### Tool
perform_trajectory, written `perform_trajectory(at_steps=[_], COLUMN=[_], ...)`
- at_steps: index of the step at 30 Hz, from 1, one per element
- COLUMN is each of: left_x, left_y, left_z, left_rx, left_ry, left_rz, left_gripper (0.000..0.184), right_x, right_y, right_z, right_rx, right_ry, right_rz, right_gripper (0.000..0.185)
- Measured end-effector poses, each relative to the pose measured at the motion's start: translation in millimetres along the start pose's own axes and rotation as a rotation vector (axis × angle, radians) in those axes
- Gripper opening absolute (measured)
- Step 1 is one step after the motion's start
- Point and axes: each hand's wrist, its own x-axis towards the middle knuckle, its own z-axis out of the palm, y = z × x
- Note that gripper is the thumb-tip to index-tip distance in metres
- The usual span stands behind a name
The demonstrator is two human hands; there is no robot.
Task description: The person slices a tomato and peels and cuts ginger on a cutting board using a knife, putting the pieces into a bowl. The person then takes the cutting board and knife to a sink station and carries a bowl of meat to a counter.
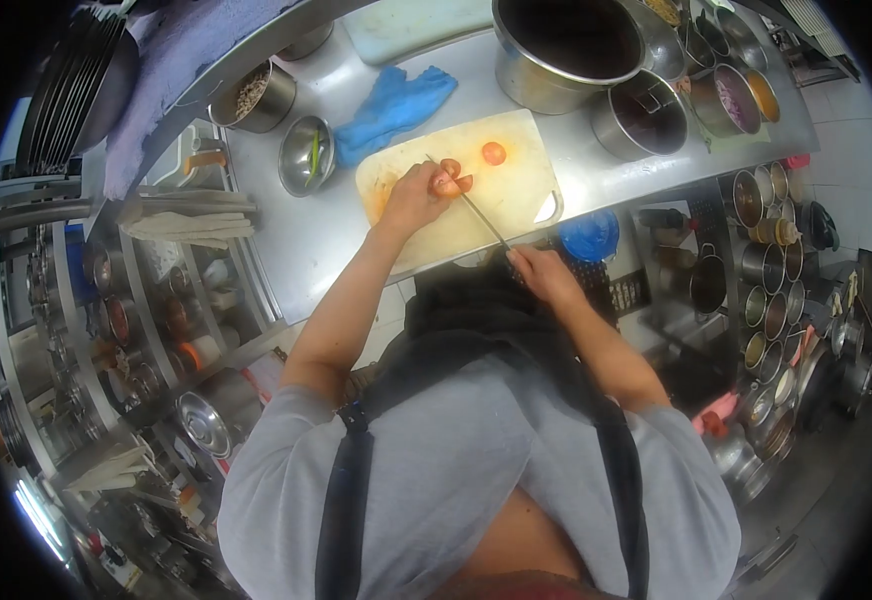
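My left hand [415, 201] is closed around a cut tomato [445, 184] over the pale cutting board [416, 240], with red wedges showing at the fingertips. My right hand [546, 274] grips the handle of a long, thin knife [483, 217]. Its blade runs up and left across the board, right beside the tomato pieces; whether it is in the flesh I cannot tell. Another tomato piece [494, 153], round and red, lies apart on the board's far side.
A blue cloth [393, 108] lies behind the board, near a metal bowl [298, 160] holding a green chili. Large pots [526, 85] and a smaller dark-filled pot [611, 133] stand at the back right. The steel counter [276, 240] ends just before my body.
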Motion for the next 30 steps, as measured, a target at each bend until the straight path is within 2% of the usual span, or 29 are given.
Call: perform_trajectory(at_steps=[5,7,11,13,17,22,24,29,30], left_x=[-4,-4,-3,-3,-3,-6,-9,-12,-13], left_y=[3,6,2,-2,-4,-6,-4,4,-2], left_z=[-1,-3,2,3,2,1,1,-1,-1], left_rx=[-0.048,-0.043,-0.041,-0.013,0.056,0.026,0.016,0.007,0.009], left_ry=[0.023,0.016,0.029,0.014,0.000,0.035,0.047,0.056,0.059], left_rz=[-0.064,-0.078,-0.060,-0.061,-0.072,-0.074,-0.062,-0.217,-0.217], left_gripper=[0.030,0.030,0.030,0.033,0.036,0.033,0.034,0.036,0.036], right_x=[-17,-31,-48,-51,-37,16,16,13,8], right_y=[-4,-7,-17,-24,-21,15,14,10,1], right_z=[-9,-15,-32,-35,-28,24,27,22,12], right_rx=[-0.008,0.093,0.080,0.099,0.142,-0.043,-0.001,0.033,0.041], right_ry=[0.002,0.147,0.138,0.046,-0.011,0.107,0.128,0.165,0.106], right_rz=[0.011,-0.087,-0.056,0.039,0.095,-0.215,-0.226,-0.279,-0.194], right_gripper=[0.033,0.029,0.029,0.028,0.027,0.026,0.027,0.028,0.028])
